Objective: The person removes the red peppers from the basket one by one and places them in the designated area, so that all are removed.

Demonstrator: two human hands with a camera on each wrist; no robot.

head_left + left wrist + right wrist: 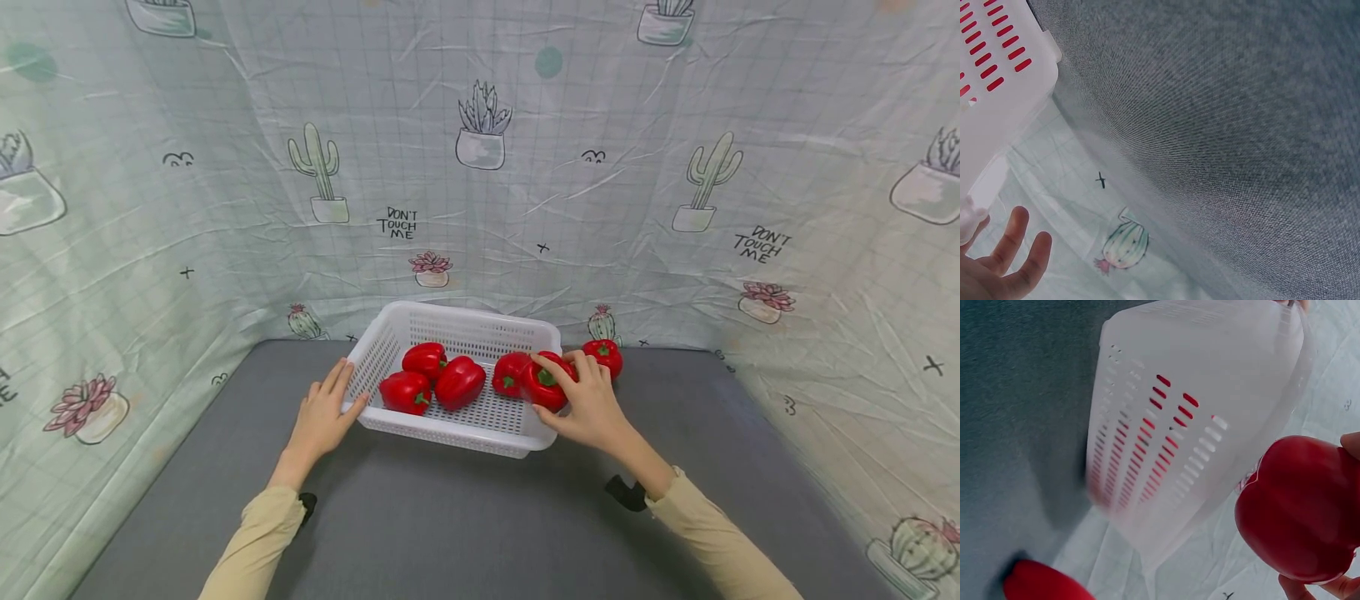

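The white basket (pixel 438 429), near the table's (pixel 450 517) far edge, looks light and slightly springy – best held by its rim, where the left hand (pixel 322 415) touches the left end, fingers spread. The right hand (pixel 591 402) pinches a glossy red pepper (pixel 538 392) at the basket's right edge – probably firm, slippery, best gripped round its sides; whether it touches the rim is hard to tell. Lettering (pixel 398 223) beyond the far edge: "DON'T TOUCH ME".

The beige-sleeved left forearm (pixel 257 537) angles forward and inward, its bare left hand (pixel 322 414) palm down, fingers (pixel 1014 235) loosely extended, thumb (pixel 354 408) spread from them; well apart, the beige-sleeved right forearm (pixel 712 529) slants inward, its bare right hand (pixel 592 402) curled in a grasp, thumb opposing the fingers
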